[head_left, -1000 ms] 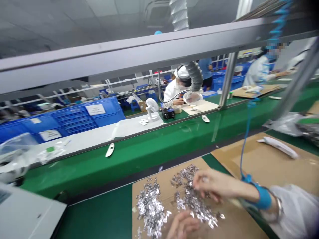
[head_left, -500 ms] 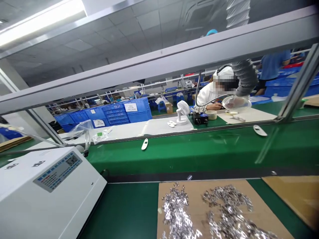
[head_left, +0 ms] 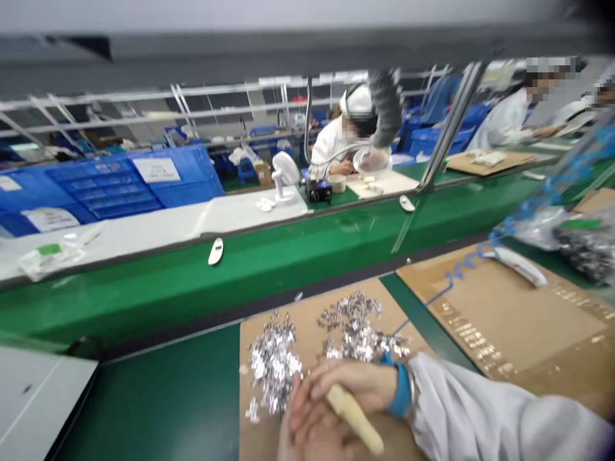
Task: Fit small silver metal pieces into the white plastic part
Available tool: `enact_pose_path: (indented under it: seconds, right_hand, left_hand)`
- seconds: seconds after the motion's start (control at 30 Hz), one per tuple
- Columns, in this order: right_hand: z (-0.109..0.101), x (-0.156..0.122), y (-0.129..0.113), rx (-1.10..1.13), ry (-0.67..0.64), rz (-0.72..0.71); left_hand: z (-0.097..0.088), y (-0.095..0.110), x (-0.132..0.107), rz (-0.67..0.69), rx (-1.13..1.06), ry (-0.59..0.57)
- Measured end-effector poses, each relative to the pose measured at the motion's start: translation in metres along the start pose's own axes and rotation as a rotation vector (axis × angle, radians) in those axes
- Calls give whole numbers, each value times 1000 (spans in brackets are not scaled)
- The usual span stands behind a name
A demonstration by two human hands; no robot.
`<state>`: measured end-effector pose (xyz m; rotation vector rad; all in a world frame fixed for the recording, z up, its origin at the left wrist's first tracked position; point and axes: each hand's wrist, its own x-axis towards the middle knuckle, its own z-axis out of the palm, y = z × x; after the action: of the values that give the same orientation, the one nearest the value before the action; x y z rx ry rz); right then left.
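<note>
Fingers (head_left: 336,378) of the right hand (head_left: 358,384) curl closed over a slim cream plastic piece (head_left: 355,419), its upper end hidden in the grip; the left hand (head_left: 307,429), cut off by the frame, lies under them, its hold unclear. Silver metal scraps (head_left: 273,365) lie just beside, on cardboard (head_left: 307,336).

this is a factory floor, a long assembly line. i'm working at a green conveyor belt (head_left: 307,269) under a metal frame (head_left: 451,121), with a blue anti-static strap (head_left: 401,390) around my wrist (head_left: 377,384). 3 co-workers in white smocks (head_left: 504,121) work along the line, a grey fume extractor hose (head_left: 387,105) hangs over 1 of them, and blue plastic crates (head_left: 110,182) stand stacked beyond.
</note>
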<state>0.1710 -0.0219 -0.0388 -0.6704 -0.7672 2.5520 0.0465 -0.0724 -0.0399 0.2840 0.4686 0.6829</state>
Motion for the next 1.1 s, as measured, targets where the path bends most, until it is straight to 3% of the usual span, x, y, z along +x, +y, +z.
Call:
enact_pose_path:
  seconds: [0.13, 0.27, 0.43, 0.6, 1.1]
  right_hand:
    - [7, -10, -13, 146, -134, 34]
    - [1, -11, -12, 216, -156, 35]
    - [-7, -8, -7, 335, -144, -30]
    - [-6, -10, -8, 394, -95, -35]
    - [0, -12, -14, 361, 72, -110]
  left_hand:
    - [9, -1, -1, 21, -187, 83]
    - [14, 0, 0, 9, -191, 90]
    - [11, -3, -2, -6, -121, -5]
    - [10, -4, -4, -14, -135, -14]
    - [9, -3, -3, 16, -175, -76]
